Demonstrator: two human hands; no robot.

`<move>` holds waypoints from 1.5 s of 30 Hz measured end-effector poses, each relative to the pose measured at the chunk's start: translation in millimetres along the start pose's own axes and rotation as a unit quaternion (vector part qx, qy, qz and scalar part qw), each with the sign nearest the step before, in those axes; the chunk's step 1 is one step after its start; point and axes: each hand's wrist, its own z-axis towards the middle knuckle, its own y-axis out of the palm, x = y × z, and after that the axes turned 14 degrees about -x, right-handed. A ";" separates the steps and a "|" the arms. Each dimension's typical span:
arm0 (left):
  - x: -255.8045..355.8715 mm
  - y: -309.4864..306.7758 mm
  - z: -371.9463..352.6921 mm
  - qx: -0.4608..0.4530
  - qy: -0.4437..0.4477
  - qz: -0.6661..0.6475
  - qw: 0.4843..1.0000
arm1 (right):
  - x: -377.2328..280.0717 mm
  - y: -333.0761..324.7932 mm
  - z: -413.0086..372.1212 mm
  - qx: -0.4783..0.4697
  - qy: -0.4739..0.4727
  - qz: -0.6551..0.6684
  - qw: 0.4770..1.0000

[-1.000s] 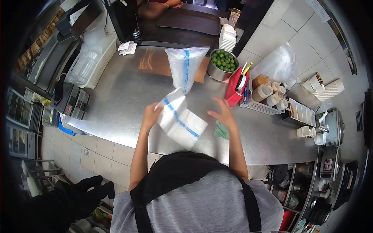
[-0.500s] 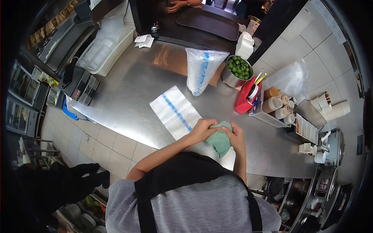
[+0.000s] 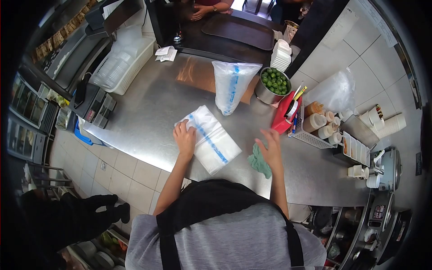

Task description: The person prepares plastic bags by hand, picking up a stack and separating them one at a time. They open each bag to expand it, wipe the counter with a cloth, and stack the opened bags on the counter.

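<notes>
A flat pack of white plastic bags [image 3: 216,141] with a blue printed stripe lies on the steel counter in front of me. My left hand [image 3: 184,138] has its fingers curled over the pack's left edge, with the thumb on top. To the right, a crumpled green cloth [image 3: 258,163] rests on the counter. Beside and partly over the cloth is my right hand [image 3: 271,147], its fingers apart and nothing gripped in them. Beyond the pack stands an upright, filled white plastic bag [image 3: 234,87] with the same blue print.
A metal pot of green limes [image 3: 275,82], a red holder [image 3: 283,114] and a basket of sauce bottles [image 3: 312,137] stand at right. A white basket of plastic containers [image 3: 130,72] sits back left. Across the counter, a person's hands [image 3: 198,12] show near a dark tray [image 3: 238,31].
Both hands have come apart and released the green cloth onto the counter. My left hand has moved left to the plastic bags' edge; my right hand stays near the cloth with fingers opened.
</notes>
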 end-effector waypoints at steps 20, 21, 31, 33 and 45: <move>72.1 -100.2 82.3 -0.121 -0.140 -0.690 0.700 | -63.3 -5.5 91.7 -0.015 0.008 0.587 0.809; 73.0 -99.6 85.4 -0.105 -0.151 -0.676 0.714 | -61.4 -10.0 88.8 0.017 0.013 0.640 0.768; 57.9 -138.8 105.2 0.030 0.088 -0.305 0.948 | -14.6 -77.2 41.3 -0.165 0.034 0.042 0.985; 79.9 -134.2 104.5 0.003 0.180 -0.273 0.945 | -47.6 -60.1 45.4 -0.104 -0.118 0.325 0.933; 74.5 -114.9 92.0 -0.469 0.073 -0.865 0.165 | -67.9 -55.2 74.7 -0.471 -0.135 0.514 0.704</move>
